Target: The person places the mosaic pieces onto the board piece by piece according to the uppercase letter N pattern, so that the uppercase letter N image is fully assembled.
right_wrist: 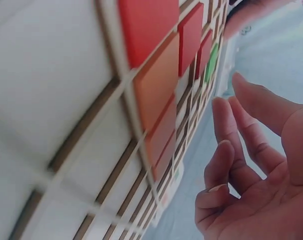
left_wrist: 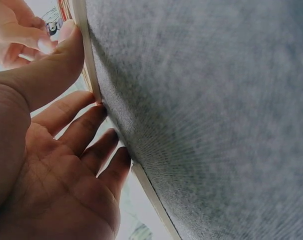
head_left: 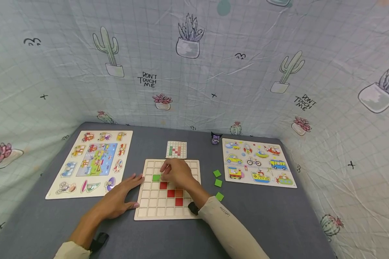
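Pale wooden grid board: flat on the grey table, partly covered by the right arm.
Left hand: fingers spread, thumb and fingertips touching the board's left edge; nothing clasped.
Right hand: above the board, fingers loosely bent, thumb apart from them; released, with nothing in its grasp.
Green tile: in a cell just beside the right fingertips.
Red tiles: three, stepping diagonally from the green one towards the near right.
Orange tiles: one beside the middle red, more in line past it.
Loose green tiles: three, on the table right of the board.
Pattern card: just beyond the board's far edge.
Picture puzzles: one left, one right.
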{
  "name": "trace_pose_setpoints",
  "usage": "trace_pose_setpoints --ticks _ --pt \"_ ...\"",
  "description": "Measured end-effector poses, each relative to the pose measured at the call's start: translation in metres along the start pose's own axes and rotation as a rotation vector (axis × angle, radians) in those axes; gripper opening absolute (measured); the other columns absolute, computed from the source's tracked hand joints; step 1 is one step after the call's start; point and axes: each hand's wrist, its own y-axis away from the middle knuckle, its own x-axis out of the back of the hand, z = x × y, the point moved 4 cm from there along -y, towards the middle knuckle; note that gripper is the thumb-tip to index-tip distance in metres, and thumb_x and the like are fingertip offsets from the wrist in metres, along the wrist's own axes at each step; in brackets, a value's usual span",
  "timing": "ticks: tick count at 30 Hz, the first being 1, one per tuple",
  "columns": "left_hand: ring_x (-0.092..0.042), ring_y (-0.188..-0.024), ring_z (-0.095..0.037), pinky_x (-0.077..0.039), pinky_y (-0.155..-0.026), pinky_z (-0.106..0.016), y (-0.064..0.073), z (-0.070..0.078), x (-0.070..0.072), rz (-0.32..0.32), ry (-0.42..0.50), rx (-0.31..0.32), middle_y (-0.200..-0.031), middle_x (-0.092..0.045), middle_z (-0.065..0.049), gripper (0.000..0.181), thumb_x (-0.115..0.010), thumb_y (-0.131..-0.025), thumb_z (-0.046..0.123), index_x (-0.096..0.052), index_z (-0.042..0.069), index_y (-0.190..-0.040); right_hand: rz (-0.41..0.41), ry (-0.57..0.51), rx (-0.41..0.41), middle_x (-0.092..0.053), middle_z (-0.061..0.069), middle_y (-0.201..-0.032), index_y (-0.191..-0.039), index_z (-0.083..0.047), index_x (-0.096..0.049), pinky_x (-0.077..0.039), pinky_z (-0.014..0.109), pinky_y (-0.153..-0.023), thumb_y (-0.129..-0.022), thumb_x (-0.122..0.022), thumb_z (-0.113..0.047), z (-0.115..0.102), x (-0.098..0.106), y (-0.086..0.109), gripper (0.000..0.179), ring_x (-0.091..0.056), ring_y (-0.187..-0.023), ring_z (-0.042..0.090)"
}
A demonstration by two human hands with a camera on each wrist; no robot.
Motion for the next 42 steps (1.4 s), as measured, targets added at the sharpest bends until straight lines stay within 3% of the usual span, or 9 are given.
trace_pose_setpoints --ticks 9,13,19,30,38,42 --pt "-0.032 -0.158 -0.049 -0.035 -0.119 -0.071 0.0 0.0 0.0 -0.003 -0.011 0.004 -0.169 -0.043 -0.016 0.086 -0.089 -0.086 0.022 -0.048 0.009 -0.161 0.076 -0.098 0.0 -0.072 -0.003 -0.081 -0.097 -0.013 -0.08 -0.047 0.03 -0.069 -0.086 -0.088 -0.011 0.031 0.026 0.018 0.015 -0.064 -0.084 0.018" --pt "-0.032 -0.158 -0.049 -0.035 -0.118 -0.071 0.0 0.0 0.0 0.0 -0.015 -0.002 -0.169 -0.043 -0.016 0.086 -0.089 -0.086 0.022 -0.048 0.009 -0.161 0.096 -0.136 0.008 -0.072 0.001 -0.084 -0.1 -0.009 -0.079 -0.046 0.029 -0.065 -0.086 -0.088 -0.008 0.05 0.038 0.025 0.016 -0.063 -0.08 0.018" --pt "-0.033 -0.158 -0.049 -0.036 -0.118 -0.071 0.0 -0.001 -0.001 -0.001 -0.017 -0.007 -0.169 -0.042 -0.016 0.086 -0.089 -0.086 0.022 -0.048 0.009 -0.161 0.143 -0.077 -0.015 -0.074 0.001 -0.087 -0.102 -0.01 -0.079 -0.045 0.029 -0.062 -0.087 -0.088 -0.012 0.079 0.057 0.036 0.018 -0.057 -0.068 0.014" --pt "-0.033 -0.158 -0.048 -0.036 -0.118 -0.071 0.0 -0.001 0.0 -0.005 -0.017 -0.001 -0.17 -0.041 -0.015 0.087 -0.088 -0.087 0.024 -0.047 0.01 -0.161 0.196 -0.003 -0.073 -0.079 0.0 -0.099 -0.103 -0.015 -0.08 -0.052 0.035 -0.079 -0.083 -0.091 -0.01 0.123 0.091 0.055 0.023 -0.068 -0.088 0.019" --pt "-0.032 -0.158 -0.049 -0.036 -0.118 -0.071 -0.001 -0.001 0.0 -0.012 -0.016 0.005 -0.17 -0.041 -0.015 0.087 -0.088 -0.087 0.025 -0.046 0.01 -0.162 0.199 0.033 -0.117 -0.08 0.002 -0.103 -0.105 -0.015 -0.081 -0.048 0.033 -0.076 -0.081 -0.092 -0.008 0.146 0.111 0.066 0.027 -0.065 -0.087 0.019" --pt "-0.032 -0.158 -0.048 -0.036 -0.118 -0.071 -0.001 -0.001 0.0 -0.009 -0.015 0.006 -0.17 -0.041 -0.015 0.087 -0.089 -0.087 0.025 -0.046 0.01 -0.162 0.209 0.064 -0.132 -0.079 0.002 -0.103 -0.105 -0.015 -0.082 -0.051 0.038 -0.081 -0.083 -0.091 -0.01 0.152 0.113 0.066 0.025 -0.069 -0.094 0.02"
